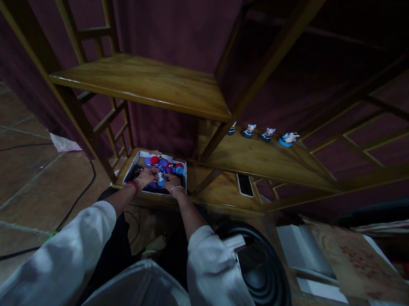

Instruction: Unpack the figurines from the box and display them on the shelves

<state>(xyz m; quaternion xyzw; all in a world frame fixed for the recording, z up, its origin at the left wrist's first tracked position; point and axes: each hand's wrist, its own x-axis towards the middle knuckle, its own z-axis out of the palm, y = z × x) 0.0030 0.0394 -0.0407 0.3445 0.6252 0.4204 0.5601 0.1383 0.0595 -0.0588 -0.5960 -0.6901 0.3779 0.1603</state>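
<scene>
A shallow white box on the low wooden shelf holds many small blue, purple, red and dark pieces. Both of my hands are over it. My left hand, with a red bead bracelet at the wrist, has its fingers closed at the left side of a small white-and-blue figurine. From the other side my right hand, wearing a pale bracelet, grips the same figurine. The fingertips are small and dim. Around them lie a red disc and a light blue round piece.
Several similar figurines stand in a row on the middle shelf to the right. A phone lies on the low shelf. Wooden posts and an upper shelf frame the box. A black ribbed round object stands by my right arm.
</scene>
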